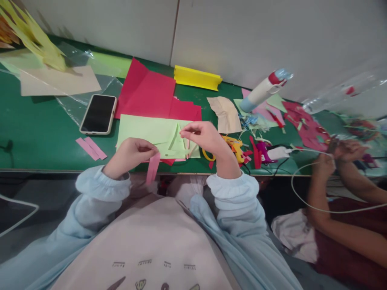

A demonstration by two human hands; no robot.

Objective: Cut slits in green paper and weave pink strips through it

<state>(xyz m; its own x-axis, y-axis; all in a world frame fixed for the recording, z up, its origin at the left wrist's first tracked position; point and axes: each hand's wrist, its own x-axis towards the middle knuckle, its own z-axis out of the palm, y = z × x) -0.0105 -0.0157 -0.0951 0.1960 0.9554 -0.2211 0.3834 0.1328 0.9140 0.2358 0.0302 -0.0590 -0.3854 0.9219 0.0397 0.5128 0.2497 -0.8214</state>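
Note:
A pink paper strip [153, 168] hangs over the table's front edge, pinched between the thumb and fingers of my left hand [133, 155]. My right hand [204, 137] is closed in a pinch above the light green paper [142, 127]; what its fingertips hold, if anything, is too small to name. Folded and cut green pieces [176, 143] lie just under and left of those fingertips. Red sheets [151, 90] lie behind the green paper. Two more pink strips [91, 148] rest on the green table to the left of my left hand.
A phone [98, 114] lies at the left. Yellow-handled scissors [208, 155], a yellow glue gun [235, 148] and a purple glue gun [266, 153] lie right of my right hand. Behind them stands a bottle [263, 92]. Another person's hands [338, 155] work at far right.

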